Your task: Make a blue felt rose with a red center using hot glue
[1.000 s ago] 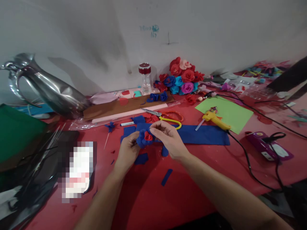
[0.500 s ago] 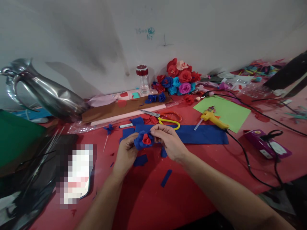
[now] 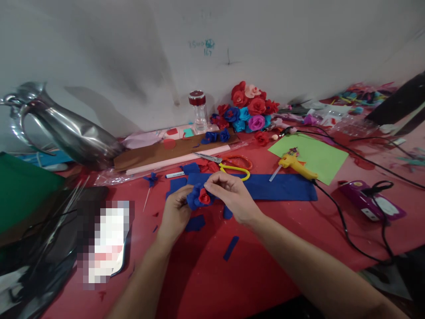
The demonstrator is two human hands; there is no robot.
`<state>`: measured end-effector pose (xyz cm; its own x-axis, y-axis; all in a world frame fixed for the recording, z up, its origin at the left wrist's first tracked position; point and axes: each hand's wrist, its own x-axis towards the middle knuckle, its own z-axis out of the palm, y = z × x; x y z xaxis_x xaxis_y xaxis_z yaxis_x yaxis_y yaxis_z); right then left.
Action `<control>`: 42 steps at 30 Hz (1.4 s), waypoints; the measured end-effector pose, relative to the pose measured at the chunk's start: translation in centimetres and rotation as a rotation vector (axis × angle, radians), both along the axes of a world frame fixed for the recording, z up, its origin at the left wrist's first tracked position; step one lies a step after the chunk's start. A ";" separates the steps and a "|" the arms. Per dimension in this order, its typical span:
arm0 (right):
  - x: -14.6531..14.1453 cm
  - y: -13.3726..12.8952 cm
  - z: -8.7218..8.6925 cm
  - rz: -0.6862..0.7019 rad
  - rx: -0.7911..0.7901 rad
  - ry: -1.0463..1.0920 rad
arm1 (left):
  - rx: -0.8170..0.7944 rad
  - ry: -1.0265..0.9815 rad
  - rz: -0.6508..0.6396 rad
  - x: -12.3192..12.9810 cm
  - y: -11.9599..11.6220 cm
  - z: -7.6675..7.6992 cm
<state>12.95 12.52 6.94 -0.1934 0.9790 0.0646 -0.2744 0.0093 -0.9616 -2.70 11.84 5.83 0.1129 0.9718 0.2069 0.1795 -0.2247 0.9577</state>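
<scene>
A blue paper flower with a red centre (image 3: 204,197) is between my two hands above the red table (image 3: 206,274). My left hand (image 3: 175,212) is closed on its left side from below. At the upper right of the flower, my right hand (image 3: 229,192) pinches a blue petal near the red centre. Behind the hands lies a long blue paper strip (image 3: 282,187), with blue scraps (image 3: 195,223) around it. Scissors with orange and yellow handles (image 3: 234,167) lie open beyond the strip, beside a marker (image 3: 175,175).
A yellow glue gun (image 3: 294,165) rests partly on green paper (image 3: 327,155), its cable running right to a purple power strip (image 3: 370,201). Finished paper flowers (image 3: 255,106), a glass jar (image 3: 199,110) and a metal jug (image 3: 76,128) stand along the wall. A phone (image 3: 109,243) lies left.
My right hand has shifted slightly left along the flower, towards its red centre. The flower is turned a little, and my left hand keeps nearly the same place.
</scene>
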 end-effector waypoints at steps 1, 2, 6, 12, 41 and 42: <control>0.0 0.0 -0.1 0.002 0.002 0.002 | 0.005 0.009 -0.007 -0.1 0.0 -0.1; 0.0 0.1 -0.1 0.004 0.000 0.010 | 0.009 0.014 -0.011 -0.1 0.1 -0.1; -0.1 0.3 -0.4 0.001 -0.074 0.063 | 0.004 -0.017 0.010 -0.1 0.0 -0.3; 0.0 0.5 -0.5 -0.069 -0.124 0.116 | -0.055 -0.120 0.069 0.2 -0.1 -0.4; -0.1 0.3 -0.3 -0.008 -0.169 0.062 | -0.063 -0.165 0.033 0.0 0.2 -1.2; 0.0 0.2 -0.3 -0.017 -0.165 0.047 | -0.068 -0.169 0.034 0.0 0.2 -1.4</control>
